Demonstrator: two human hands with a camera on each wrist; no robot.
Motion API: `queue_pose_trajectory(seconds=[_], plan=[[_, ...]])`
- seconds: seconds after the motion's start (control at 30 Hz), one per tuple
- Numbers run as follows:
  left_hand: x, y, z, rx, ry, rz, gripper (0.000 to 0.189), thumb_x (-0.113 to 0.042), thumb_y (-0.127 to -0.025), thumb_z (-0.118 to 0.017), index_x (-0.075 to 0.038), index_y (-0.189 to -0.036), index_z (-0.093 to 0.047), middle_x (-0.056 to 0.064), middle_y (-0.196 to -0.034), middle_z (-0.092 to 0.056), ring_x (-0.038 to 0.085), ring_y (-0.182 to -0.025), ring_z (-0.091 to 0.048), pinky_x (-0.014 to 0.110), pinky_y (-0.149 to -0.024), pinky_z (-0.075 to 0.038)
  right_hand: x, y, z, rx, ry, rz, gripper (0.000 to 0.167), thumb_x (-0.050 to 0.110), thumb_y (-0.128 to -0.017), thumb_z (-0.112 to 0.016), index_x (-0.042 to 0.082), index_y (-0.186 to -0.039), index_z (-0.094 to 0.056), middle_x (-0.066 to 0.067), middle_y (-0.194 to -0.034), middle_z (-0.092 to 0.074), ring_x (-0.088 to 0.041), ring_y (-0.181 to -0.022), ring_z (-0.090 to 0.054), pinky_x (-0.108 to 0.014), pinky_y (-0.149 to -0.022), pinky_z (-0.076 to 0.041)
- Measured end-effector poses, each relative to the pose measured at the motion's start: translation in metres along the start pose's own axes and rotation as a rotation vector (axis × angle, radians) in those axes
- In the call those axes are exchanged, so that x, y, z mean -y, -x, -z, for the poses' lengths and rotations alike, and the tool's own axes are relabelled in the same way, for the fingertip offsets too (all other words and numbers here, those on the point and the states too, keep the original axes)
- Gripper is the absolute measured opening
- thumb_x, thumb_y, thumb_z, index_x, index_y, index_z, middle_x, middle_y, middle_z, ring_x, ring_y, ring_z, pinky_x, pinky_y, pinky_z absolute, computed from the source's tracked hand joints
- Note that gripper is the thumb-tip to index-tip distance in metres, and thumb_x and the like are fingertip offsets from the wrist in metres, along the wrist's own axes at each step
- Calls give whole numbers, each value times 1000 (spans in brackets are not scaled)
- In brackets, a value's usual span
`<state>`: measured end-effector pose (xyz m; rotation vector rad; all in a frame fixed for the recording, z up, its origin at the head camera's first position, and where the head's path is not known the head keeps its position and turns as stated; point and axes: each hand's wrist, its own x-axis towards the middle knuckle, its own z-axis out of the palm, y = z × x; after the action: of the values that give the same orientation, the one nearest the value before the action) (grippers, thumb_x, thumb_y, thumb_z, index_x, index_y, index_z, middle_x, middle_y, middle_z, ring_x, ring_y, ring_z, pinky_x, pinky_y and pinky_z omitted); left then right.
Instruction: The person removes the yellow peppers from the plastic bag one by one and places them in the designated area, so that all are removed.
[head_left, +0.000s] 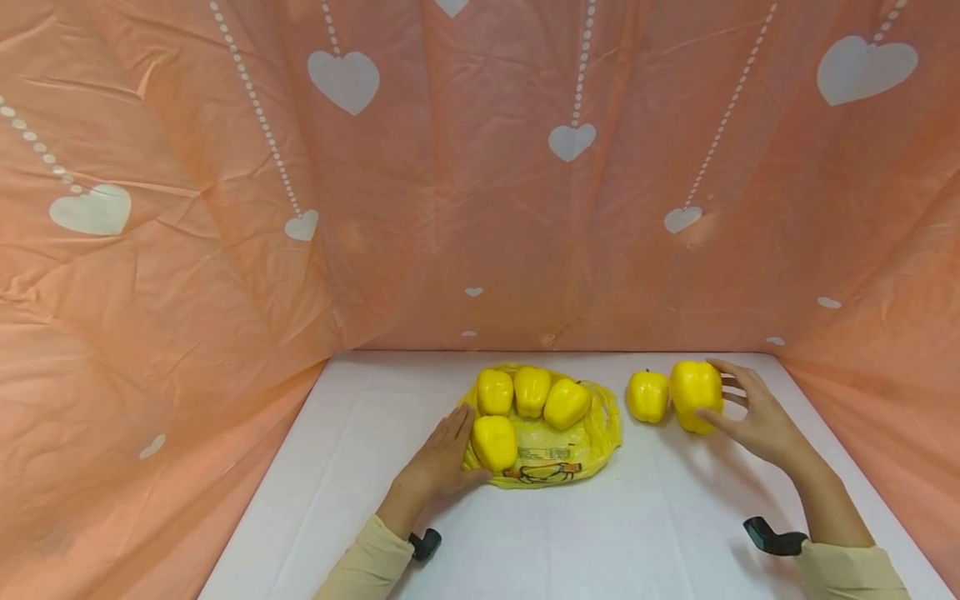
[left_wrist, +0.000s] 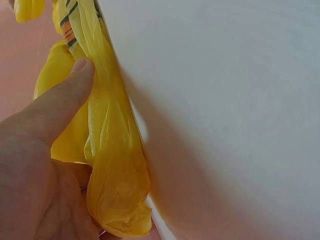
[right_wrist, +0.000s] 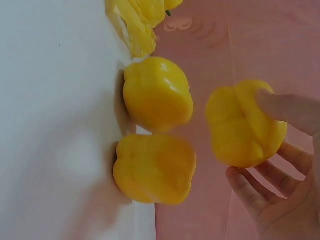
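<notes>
My right hand (head_left: 757,417) holds a yellow bell pepper (right_wrist: 245,125) between thumb and fingertips, lifted off the table. In the right wrist view, two more yellow bell peppers stand close by on the table, an upper pepper (right_wrist: 157,95) and a lower pepper (right_wrist: 155,170). My left hand (head_left: 442,454) rests at the left edge of a flattened yellow plastic bag (head_left: 543,437), fingers fairly straight, beside a bell pepper (head_left: 495,443) lying on it. Its thumb touches the bag's film (left_wrist: 117,150) in the left wrist view; some fingertips are hidden behind the bag.
Several other yellow bell peppers (head_left: 532,392) lie along the far part of the bag. The white table (head_left: 622,533) ends at a peach curtain (head_left: 480,208) with white hearts, which also hangs at both sides. A black strap mount (head_left: 774,537) sits on the right wrist.
</notes>
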<state>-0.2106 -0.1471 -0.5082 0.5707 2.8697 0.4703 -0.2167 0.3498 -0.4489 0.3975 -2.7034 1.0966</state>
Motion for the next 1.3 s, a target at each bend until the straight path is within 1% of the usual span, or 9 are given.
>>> queue_pose_trajectory(seconds=[0.33, 0.47, 0.67, 0.73, 0.83, 0.93, 1.1, 1.2, 1.3], plan=[[1, -1, 0, 8, 26, 4, 108, -49, -98, -77, 4, -170, -15, 20, -179, -13, 33, -166, -15, 49, -135, -16, -11, 1, 12, 5, 24, -44, 90, 23, -96, -84, -4, -163, -31, -38, -152, -38, -61, -128, -49, 4, -86, -41], [0, -1, 0, 7, 20, 7, 108, -48, -97, -78, 4, -170, -16, 20, -179, -14, 34, -166, -15, 49, -135, -16, -17, 3, 16, -8, 18, -41, 90, 21, -97, -83, -5, -163, -30, -38, -152, -38, -62, -128, -48, 7, -82, -34], [-2, 0, 1, 5, 8, 3, 109, -49, -97, -78, 5, -169, -16, 21, -178, -15, 35, -165, -16, 49, -135, -16, -25, 4, 21, -67, 5, 33, 83, 10, -94, -84, -8, -159, -35, -35, -149, -42, -56, -125, -46, 9, -88, -30], [-2, 0, 1, 3, 6, 1, 109, -49, -97, -78, 5, -169, -16, 22, -178, -15, 35, -165, -16, 49, -135, -16, -27, 4, 23, -82, -4, 57, 81, 7, -92, -84, -8, -157, -38, -33, -148, -44, -47, -124, -49, 9, -89, -31], [-2, 0, 1, 1, 6, 0, 109, -49, -97, -78, 5, -169, -16, 21, -178, -15, 35, -165, -16, 49, -135, -16, -31, 4, 25, -103, -21, 82, 78, 2, -90, -85, -6, -154, -41, -27, -144, -46, -16, -123, -51, 7, -90, -34], [-1, 0, 0, 1, 11, 1, 109, -49, -97, -78, 5, -169, -16, 21, -178, -15, 35, -165, -16, 49, -135, -17, -35, 5, 26, -115, -23, 84, 77, 1, -89, -86, -3, -152, -43, -23, -141, -46, 11, -116, -39, 7, -89, -36], [-1, 0, 0, 6, 5, 3, 109, -50, -97, -77, 5, -169, -16, 21, -178, -15, 35, -165, -16, 49, -135, -16, -41, 8, 28, -110, -25, 52, 81, -1, -90, -84, -3, -156, -39, -30, -146, -41, 17, -113, -33, 7, -88, -35], [-1, 0, -1, 8, -1, 6, 109, -50, -98, -77, 4, -169, -16, 20, -178, -15, 34, -165, -16, 49, -135, -16, -45, 10, 29, -113, -31, 29, 83, -2, -91, -82, -5, -160, -35, -34, -149, -37, 15, -113, -32, 7, -88, -35], [-1, 0, 0, 10, 1, 7, 109, -50, -98, -77, 4, -170, -16, 20, -178, -14, 34, -166, -15, 48, -135, -16, -49, 11, 31, -123, -34, 21, 85, -2, -92, -81, -7, -161, -33, -35, -151, -35, 8, -116, -37, 7, -90, -35]])
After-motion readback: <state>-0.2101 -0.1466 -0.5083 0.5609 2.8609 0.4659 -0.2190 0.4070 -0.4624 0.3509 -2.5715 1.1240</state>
